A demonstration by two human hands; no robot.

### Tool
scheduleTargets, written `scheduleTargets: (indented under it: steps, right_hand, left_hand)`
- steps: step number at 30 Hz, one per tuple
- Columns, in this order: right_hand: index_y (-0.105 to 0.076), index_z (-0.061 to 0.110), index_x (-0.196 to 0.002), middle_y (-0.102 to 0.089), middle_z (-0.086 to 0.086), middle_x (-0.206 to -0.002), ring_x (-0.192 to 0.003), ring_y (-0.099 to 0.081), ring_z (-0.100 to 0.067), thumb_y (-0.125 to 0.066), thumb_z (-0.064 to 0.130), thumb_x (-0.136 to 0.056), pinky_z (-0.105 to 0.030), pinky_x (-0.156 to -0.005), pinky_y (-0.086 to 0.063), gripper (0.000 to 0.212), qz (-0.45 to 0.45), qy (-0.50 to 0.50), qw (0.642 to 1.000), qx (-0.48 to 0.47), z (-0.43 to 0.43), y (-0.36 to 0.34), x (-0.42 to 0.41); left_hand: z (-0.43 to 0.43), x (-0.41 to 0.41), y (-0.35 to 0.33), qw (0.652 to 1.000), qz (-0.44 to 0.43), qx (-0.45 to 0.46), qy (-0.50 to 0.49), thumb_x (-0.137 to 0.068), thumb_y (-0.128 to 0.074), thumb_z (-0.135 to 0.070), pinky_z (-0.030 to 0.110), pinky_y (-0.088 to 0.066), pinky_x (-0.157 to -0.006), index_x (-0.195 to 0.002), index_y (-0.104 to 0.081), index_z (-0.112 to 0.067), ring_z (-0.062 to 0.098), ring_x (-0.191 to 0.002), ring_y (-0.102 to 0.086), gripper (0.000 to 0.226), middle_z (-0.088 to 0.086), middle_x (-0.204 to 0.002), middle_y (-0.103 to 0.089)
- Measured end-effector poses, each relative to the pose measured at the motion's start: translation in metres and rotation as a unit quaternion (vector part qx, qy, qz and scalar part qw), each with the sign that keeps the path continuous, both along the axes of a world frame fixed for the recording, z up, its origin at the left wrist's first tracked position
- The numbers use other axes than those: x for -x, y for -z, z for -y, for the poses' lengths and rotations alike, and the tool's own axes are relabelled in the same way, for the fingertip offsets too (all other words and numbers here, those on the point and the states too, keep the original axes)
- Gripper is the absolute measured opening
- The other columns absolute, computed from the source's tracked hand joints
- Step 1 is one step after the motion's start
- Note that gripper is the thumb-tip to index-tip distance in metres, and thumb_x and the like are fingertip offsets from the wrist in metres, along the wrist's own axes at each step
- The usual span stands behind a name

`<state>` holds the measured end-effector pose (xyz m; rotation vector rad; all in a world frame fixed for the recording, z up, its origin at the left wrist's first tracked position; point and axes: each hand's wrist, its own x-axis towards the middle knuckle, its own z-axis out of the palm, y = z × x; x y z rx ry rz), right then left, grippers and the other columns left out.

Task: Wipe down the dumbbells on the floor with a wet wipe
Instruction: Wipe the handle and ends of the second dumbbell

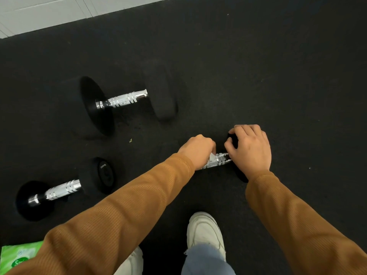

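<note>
On the dark floor (258, 76): three dumbbells (123, 100) (57, 192) (220, 160), two hands (198, 149) (250, 147), one wipe (211, 156).

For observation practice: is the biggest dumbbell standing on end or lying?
Lying down: the dumbbell rests with both end weights on the floor.

- L hand (198, 150): fist, knuckles up, fingers curled down round wet wipe (211, 157) on the dumbbell (220, 159) handle.
- R hand (251, 149): back up, fingers curled over dumbbell's black end, thumb pointing toward L hand.
- Hands near each other, not touching.
- Both arms stretched fwd & down, sleeves (119, 205) to the wrists; L forearm enters from lower left, R from lower right.
</note>
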<state>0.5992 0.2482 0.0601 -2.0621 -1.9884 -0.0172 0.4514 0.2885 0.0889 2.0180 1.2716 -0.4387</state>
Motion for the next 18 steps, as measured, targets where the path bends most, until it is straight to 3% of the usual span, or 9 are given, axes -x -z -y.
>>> scheduleTargets:
  steps: [13,18]
  right_hand:
    - [-0.067,0.012,-0.091,-0.069,-0.004,-0.092,-0.094,-0.058,-0.026,-0.063,0.021,-0.080,-0.038,-0.076,-0.046,0.015,-0.010,0.008,1.000,0.012,-0.001,-0.001,0.000]
    - [-0.067,0.012,-0.093,-0.068,-0.005,-0.094,-0.096,-0.057,-0.025,-0.062,0.023,-0.082,-0.038,-0.078,-0.045,0.016,-0.012,0.008,1.000,0.026,-0.002,-0.002,-0.001]
  left_hand:
    - [-0.001,-0.016,0.015,0.999,0.040,-0.001,-0.031,-0.090,-0.055,-0.005,0.038,-0.050,-0.089,-0.119,-0.056,-0.017,0.024,-0.105,-0.056,0.032,0.009,-0.117,-0.056]
    - [-0.005,-0.011,0.014,0.998,0.032,0.039,-0.046,-0.092,-0.052,-0.007,0.039,-0.050,-0.090,-0.121,-0.056,-0.022,0.023,-0.105,-0.055,0.033,0.007,-0.119,-0.056]
